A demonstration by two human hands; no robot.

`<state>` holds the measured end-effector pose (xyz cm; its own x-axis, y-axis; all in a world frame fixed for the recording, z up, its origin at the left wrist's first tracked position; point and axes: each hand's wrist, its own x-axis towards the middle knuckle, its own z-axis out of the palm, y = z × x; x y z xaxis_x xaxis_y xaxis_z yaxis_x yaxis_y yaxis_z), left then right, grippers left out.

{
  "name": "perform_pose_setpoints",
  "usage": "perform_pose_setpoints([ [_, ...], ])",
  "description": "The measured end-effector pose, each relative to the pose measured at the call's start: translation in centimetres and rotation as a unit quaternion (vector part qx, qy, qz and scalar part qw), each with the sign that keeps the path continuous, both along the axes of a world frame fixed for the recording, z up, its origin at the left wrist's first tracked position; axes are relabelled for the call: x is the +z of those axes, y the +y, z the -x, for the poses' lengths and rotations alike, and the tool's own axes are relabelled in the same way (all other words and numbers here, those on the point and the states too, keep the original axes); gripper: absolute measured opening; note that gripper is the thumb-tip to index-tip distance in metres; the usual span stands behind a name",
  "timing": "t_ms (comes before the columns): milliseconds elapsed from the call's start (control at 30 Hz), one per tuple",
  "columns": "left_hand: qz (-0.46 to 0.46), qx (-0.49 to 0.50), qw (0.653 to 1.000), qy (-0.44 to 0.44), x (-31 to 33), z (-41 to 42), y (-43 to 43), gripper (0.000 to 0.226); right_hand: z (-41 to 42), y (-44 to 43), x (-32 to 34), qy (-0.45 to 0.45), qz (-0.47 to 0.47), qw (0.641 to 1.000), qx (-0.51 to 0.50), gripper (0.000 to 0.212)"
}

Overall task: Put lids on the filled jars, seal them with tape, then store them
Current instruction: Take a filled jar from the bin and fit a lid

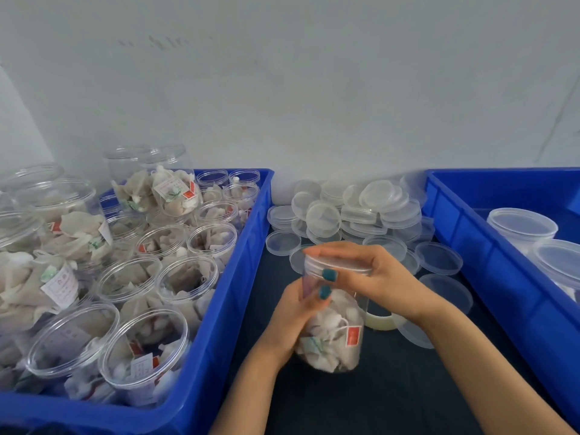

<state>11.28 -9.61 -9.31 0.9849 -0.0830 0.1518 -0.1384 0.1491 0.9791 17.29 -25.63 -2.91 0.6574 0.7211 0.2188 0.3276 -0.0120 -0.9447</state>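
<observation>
Tape roll (380, 323) half behind the jar (339, 343); blue bin (470, 237) on the right partly out of view.

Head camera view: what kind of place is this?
Probably a small packing workstation: a blue bin of open filled jars, a pile of clear lids, and a tape roll beside the jar being capped.

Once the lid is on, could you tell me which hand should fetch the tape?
Right. The tape lies just right of the jar, close under the right hand, which grips the lid. The left hand grips the jar's body, steadying it.
</observation>
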Motion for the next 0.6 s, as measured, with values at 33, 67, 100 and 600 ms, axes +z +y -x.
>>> perform_pose_setpoints([
  [33, -0.024, 0.038, 0.999, -0.018, -0.2, -0.1, -0.2, 0.083, 0.0, -0.2, 0.1, -0.023, 0.022, 0.999, -0.019, 0.042],
  [67, -0.053, 0.073, 0.995, -0.041, 0.0, -0.4, -0.7, 0.080, 0.0, -0.3, 0.1, -0.049, 0.048, 0.997, -0.041, 0.043],
  [100, -0.098, 0.110, 0.987, -0.061, -0.3, -0.6, -1.0, 0.075, 0.1, -0.3, 0.1, -0.075, 0.075, 0.992, -0.070, 0.043],
  [600, -0.136, 0.229, 0.957, -0.116, -1.4, -1.5, -0.5, 0.084, 1.1, -0.4, 0.3, -0.197, 0.150, 0.967, -0.060, 0.081],
])
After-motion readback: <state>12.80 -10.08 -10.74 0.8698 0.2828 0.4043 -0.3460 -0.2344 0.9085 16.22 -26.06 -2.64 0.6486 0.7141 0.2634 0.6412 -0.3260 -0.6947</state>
